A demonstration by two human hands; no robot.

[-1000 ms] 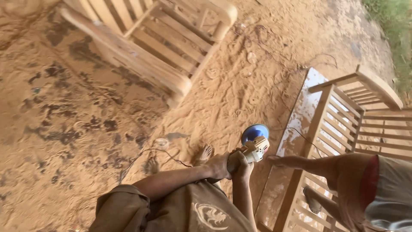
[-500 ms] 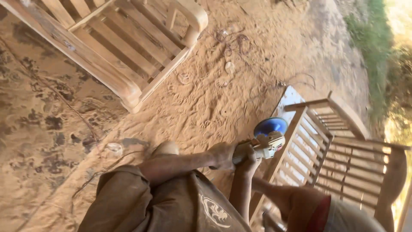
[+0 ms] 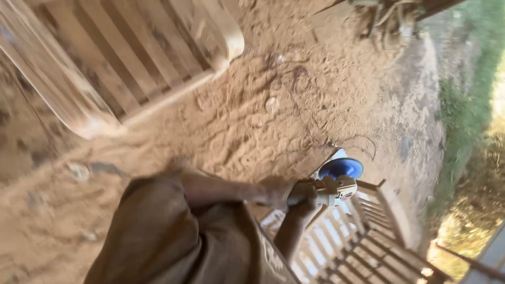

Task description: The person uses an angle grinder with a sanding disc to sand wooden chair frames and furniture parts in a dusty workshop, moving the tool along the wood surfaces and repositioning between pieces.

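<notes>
The left hand (image 3: 273,192) is closed around the back end of a sander (image 3: 329,190). The right hand (image 3: 304,206) comes up from below and grips the same tool near its middle, fingers wrapped tight. Two hands on one tool likely keep it steady, because a spinning tool can jump about.

The sander is a pale, short power tool with a round blue disc (image 3: 342,168) at its front. The disc sits at the top rail of a wooden chair frame (image 3: 368,231), which lies low at the person's right. It looks as if the disc touches the wood, but the picture is too blurred there to be sure. The frame has many thin slats side by side, and the tool is held out in front of the body, away from the brown clothes (image 3: 179,242), maybe so the dust flies off to the side.

A second wooden frame (image 3: 121,58) lies flat on the sand (image 3: 273,105) at the top left, well apart from the hands. It has slats too, and one rounded corner.

Counted up: two hands, one sander, one blue disc, two wooden frames. A thin dark wire (image 3: 357,142) curls on the sand just past the disc. Green grass (image 3: 473,94) runs along the right edge.
</notes>
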